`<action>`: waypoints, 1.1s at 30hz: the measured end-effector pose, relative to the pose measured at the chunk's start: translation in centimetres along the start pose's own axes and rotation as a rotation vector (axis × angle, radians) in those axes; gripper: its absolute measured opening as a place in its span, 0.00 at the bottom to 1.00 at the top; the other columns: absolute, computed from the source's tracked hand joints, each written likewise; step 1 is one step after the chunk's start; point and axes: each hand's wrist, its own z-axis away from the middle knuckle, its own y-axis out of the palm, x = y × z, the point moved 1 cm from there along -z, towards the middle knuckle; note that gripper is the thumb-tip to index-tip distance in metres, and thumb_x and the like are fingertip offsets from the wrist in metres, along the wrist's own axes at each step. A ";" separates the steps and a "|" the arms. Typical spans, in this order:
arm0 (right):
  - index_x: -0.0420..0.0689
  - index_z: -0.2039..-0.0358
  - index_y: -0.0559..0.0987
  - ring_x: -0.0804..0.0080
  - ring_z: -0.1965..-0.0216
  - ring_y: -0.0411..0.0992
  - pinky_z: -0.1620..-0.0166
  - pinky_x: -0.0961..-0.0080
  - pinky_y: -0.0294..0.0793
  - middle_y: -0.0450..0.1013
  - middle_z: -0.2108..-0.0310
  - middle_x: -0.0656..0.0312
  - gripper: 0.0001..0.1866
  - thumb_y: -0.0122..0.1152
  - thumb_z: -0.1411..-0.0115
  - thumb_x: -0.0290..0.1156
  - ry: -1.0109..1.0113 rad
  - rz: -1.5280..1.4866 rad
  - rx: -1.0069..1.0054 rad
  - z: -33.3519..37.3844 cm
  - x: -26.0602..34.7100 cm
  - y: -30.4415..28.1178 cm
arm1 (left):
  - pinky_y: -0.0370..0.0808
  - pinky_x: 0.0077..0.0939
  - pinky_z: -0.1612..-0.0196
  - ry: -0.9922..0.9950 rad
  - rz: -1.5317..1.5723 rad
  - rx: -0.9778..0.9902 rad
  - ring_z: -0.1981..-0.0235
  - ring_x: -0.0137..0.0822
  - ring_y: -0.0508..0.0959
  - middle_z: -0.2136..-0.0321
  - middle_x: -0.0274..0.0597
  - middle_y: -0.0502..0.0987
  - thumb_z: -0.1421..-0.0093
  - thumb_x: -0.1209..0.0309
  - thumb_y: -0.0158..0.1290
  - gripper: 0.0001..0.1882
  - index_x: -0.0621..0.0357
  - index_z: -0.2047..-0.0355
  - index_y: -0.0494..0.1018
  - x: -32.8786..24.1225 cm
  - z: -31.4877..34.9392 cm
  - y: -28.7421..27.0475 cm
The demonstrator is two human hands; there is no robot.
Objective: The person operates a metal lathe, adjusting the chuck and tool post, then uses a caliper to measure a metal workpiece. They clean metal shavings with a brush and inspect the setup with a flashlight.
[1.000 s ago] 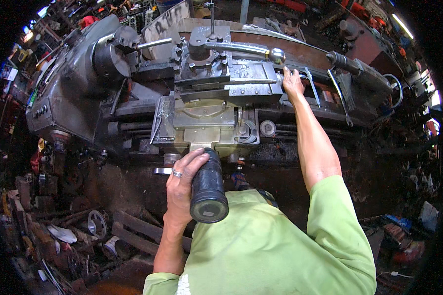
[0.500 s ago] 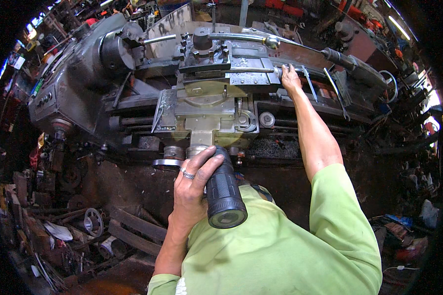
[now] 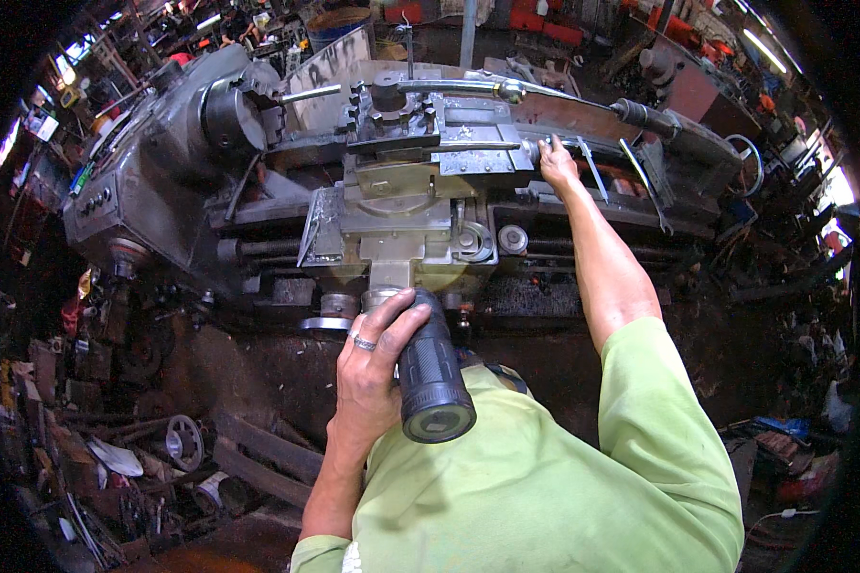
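Observation:
My left hand (image 3: pixel 371 368), with a ring on one finger, is wrapped round a thick black flashlight (image 3: pixel 432 377). The flashlight's rear end faces up toward me, and its far end points at the lathe. My right arm stretches forward to the lathe's compound slide (image 3: pixel 470 151). There my right hand (image 3: pixel 558 166) closes round the slide's handle at a pale metal collar (image 3: pixel 528 151); its fingers partly hide the grip. A rod (image 3: pixel 473 147) lies along the slide, left of that collar. Beyond it stands the tool post (image 3: pixel 389 100), with a long ball-ended lever (image 3: pixel 459 87).
The lathe's chuck (image 3: pixel 231 115) is at the left, its tailstock (image 3: pixel 674 122) at the right. A wrench (image 3: pixel 650 186) and a thin metal bar (image 3: pixel 592 167) lie right of my right hand. Metal chips cover the slide. Scrap and a spoked handwheel (image 3: pixel 183 442) sit at lower left.
The whole view has shifted slightly, so the lathe's slide sits a little lower and farther left. Both hands keep their holds, and my right hand's fingers have moved only slightly.

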 end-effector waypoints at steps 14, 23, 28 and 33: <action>0.46 0.41 0.73 0.45 0.41 0.69 0.41 0.58 0.67 0.72 0.43 0.45 0.29 0.52 0.37 0.51 0.171 -0.065 -0.036 -3.2 -0.4 0.5 | 0.74 0.43 0.46 -0.154 -0.008 -0.039 0.49 0.50 0.78 0.47 0.51 0.76 0.58 0.74 0.69 0.36 0.52 0.46 0.72 2.7 -3.5 0.3; 0.40 0.61 0.79 0.40 0.53 0.75 0.51 0.54 0.71 0.78 0.61 0.40 0.19 0.53 0.40 0.44 0.145 -0.163 -0.155 -3.4 -0.6 2.0 | 0.68 0.40 0.37 -0.322 0.004 -0.054 0.43 0.46 0.74 0.46 0.51 0.74 0.55 0.72 0.70 0.37 0.60 0.44 0.68 7.1 -6.7 0.3; 0.40 0.61 0.80 0.43 0.56 0.76 0.54 0.56 0.71 0.78 0.63 0.42 0.19 0.53 0.38 0.43 0.106 -0.137 -0.163 -3.7 -1.2 2.2 | 0.67 0.41 0.37 -0.364 -0.021 -0.018 0.43 0.46 0.73 0.45 0.51 0.73 0.54 0.71 0.70 0.37 0.61 0.44 0.68 8.4 -6.9 0.1; 0.41 0.61 0.80 0.48 0.60 0.77 0.56 0.59 0.71 0.78 0.64 0.45 0.17 0.49 0.34 0.41 0.094 -0.095 -0.168 -3.5 -1.1 2.1 | 0.67 0.41 0.37 -0.342 0.037 0.005 0.43 0.47 0.73 0.46 0.52 0.73 0.54 0.70 0.71 0.37 0.61 0.44 0.68 8.8 -6.8 0.6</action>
